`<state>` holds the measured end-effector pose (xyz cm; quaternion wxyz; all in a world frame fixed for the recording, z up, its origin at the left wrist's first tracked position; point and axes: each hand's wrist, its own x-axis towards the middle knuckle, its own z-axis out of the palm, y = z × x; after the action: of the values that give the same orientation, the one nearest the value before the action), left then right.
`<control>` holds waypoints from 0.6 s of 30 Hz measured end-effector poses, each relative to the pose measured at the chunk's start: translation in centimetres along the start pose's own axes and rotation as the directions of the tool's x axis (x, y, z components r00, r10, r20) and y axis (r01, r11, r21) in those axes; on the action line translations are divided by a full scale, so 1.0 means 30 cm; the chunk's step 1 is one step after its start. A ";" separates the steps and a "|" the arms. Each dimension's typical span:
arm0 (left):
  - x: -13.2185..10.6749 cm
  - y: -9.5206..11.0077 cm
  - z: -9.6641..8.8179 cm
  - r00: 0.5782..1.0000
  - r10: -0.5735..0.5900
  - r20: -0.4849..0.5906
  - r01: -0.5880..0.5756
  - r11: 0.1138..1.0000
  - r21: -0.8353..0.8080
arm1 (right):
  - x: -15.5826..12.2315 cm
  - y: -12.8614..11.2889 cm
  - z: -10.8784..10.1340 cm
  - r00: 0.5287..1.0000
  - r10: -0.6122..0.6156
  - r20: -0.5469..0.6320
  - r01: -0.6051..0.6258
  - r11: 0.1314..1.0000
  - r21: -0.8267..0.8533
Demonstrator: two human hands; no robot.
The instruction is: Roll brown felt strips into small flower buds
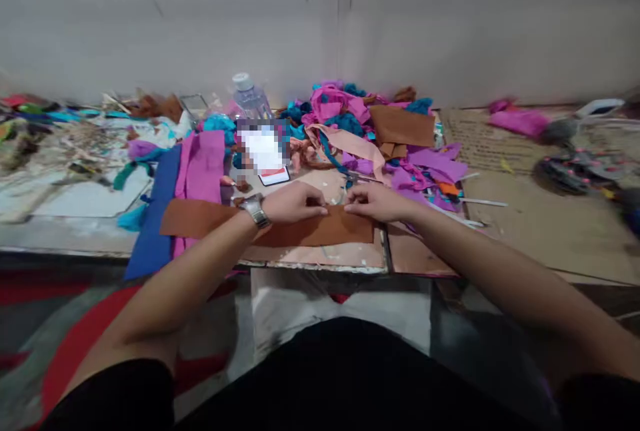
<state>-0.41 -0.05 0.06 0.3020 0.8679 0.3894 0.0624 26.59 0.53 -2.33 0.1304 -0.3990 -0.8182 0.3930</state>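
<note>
A long brown strip of felt [210,219] lies across the front of a low worktable [60,241]. My left hand [293,202], with a metal watch on the wrist, rests on the strip with fingers curled and pinching its upper edge. Opposite it, fingertips almost touching, my right hand [373,202] pinches the same edge. Both hands sit near the strip's right half. What lies between the fingertips is too small to make out.
Purple [203,164] and blue [155,224] felt sheets lie left of the strip. A heap of pink, teal and brown scraps [360,124], a plastic bottle [250,98] and scissors [357,179] sit behind. Cardboard [550,218] covers the right side.
</note>
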 end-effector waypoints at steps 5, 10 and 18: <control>-0.067 -0.057 -0.024 0.996 -0.051 0.075 0.055 0.997 -0.057 | 0.003 0.025 0.020 0.999 0.020 -0.035 -0.020 1.000 0.020; -0.170 -0.132 -0.046 0.989 -0.145 0.039 0.148 0.987 -0.057 | 0.000 0.030 0.049 0.998 0.013 -0.058 -0.011 0.999 0.044; -0.392 -0.145 -0.122 0.959 -0.234 0.157 0.225 0.972 0.071 | -0.018 0.033 0.047 0.998 0.004 -0.059 0.006 0.986 0.167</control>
<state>-12.56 -4.46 2.01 0.3155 0.8267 0.4627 -0.0551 26.73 -0.27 -3.94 0.1878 -0.3978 -0.7782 0.4483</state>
